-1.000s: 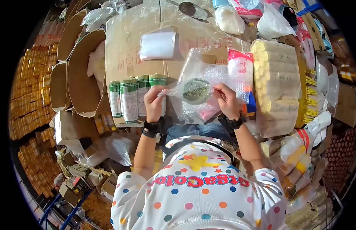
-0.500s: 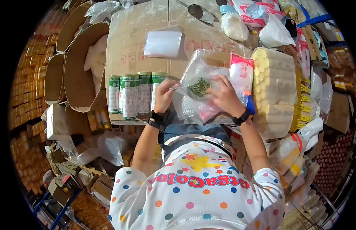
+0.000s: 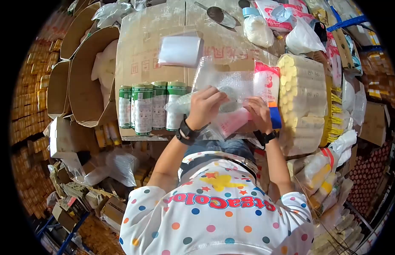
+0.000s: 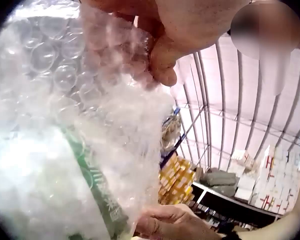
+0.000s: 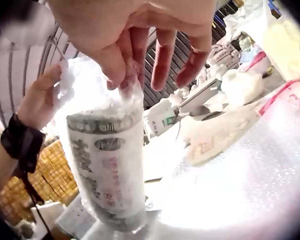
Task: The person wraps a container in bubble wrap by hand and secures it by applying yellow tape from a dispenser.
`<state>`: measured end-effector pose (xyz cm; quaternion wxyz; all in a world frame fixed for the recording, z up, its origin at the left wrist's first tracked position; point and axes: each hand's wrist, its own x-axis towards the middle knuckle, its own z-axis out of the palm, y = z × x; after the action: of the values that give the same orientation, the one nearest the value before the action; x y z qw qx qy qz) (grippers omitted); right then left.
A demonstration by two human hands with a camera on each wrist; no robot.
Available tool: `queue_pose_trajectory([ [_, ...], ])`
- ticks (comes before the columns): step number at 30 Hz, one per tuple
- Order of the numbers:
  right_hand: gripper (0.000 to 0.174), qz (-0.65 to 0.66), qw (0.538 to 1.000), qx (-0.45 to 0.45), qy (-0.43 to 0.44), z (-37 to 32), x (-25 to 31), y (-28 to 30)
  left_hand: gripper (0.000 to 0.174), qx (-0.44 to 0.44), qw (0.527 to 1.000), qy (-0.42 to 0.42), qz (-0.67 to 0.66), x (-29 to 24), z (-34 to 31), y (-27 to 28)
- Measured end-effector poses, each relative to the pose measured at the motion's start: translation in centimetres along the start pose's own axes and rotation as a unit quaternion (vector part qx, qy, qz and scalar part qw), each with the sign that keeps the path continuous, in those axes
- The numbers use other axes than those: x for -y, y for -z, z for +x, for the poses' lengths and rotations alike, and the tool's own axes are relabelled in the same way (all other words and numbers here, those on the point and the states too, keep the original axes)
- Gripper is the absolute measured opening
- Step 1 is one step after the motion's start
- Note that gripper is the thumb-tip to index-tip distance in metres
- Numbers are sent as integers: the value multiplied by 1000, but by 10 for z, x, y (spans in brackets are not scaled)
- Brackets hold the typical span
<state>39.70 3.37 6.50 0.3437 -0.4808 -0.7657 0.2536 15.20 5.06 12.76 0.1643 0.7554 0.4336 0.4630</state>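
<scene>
Bubble wrap [image 5: 132, 102] is wrapped around an upright canister [image 5: 105, 165] with printed lettering and darker bands, which shows through the film. My left hand [image 3: 206, 106] pinches a fold of bubble wrap [image 4: 65, 75] near the canister's top, with the fingertips behind the film in the left wrist view. Opposite it, my right hand [image 3: 259, 112] nips the wrap between thumb and fingers at the upper rim, while its other fingers hang loose. More bubble wrap [image 3: 238, 78] lies flat on the cardboard beneath.
Several white-and-green canisters [image 3: 143, 112] stand in a group at left. A stack of clear bags [image 3: 179, 51] lies farther back, with a scoop [image 3: 221, 17] beyond. To the right are a pink-and-white packet [image 3: 266, 80] and bundled cream rolls [image 3: 301, 102]. Open cartons [image 3: 89, 80] border the left side.
My left hand has moved rightward over the canister's top, bringing bubble wrap with it. My right hand has drawn back slightly to the right. The green top is now mostly covered.
</scene>
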Motion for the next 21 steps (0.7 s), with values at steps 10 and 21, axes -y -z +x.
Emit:
queue_pose_trajectory([
  [10, 51, 9, 996, 75, -43, 11, 9, -6, 10, 100, 994, -30, -24, 6, -14, -78],
  [21, 26, 43, 986, 16, -161, -39, -73, 10, 19, 313, 938, 44, 144, 105, -116, -21],
])
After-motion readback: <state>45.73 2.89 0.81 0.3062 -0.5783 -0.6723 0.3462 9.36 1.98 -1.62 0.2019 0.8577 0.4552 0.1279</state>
